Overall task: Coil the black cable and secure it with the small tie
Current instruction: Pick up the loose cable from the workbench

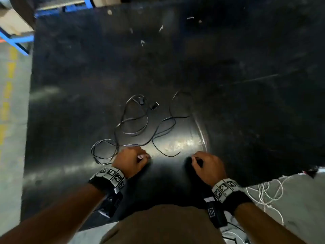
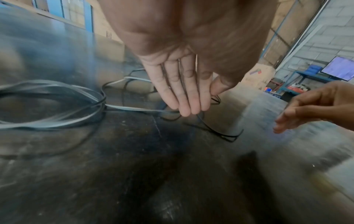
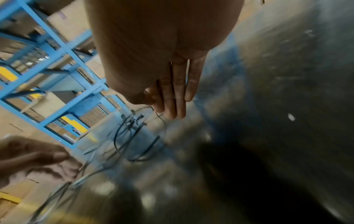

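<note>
Your black cable [image 1: 140, 124] lies loose on the dark table [image 1: 228, 85], spread in untidy loops from the middle of the scene toward the near left, where a few turns overlap just left of your left hand [image 1: 131, 160]. Its two plug ends [image 1: 153, 105] sit at the far side of the tangle.

Your left hand hangs low over the table at the near end of the cable; in the left wrist view its fingers [image 2: 180, 91] are straight and pressed together, with the thumb tip set against the forefinger and a strand of cable running just at the fingertips. Whether that strand is pinched, I cannot tell.

Your right hand [image 1: 207, 165] is a little to the right, apart from the cable's free end. Its thumb and forefinger seem to pinch something thin and pale, too blurred to identify.
</note>
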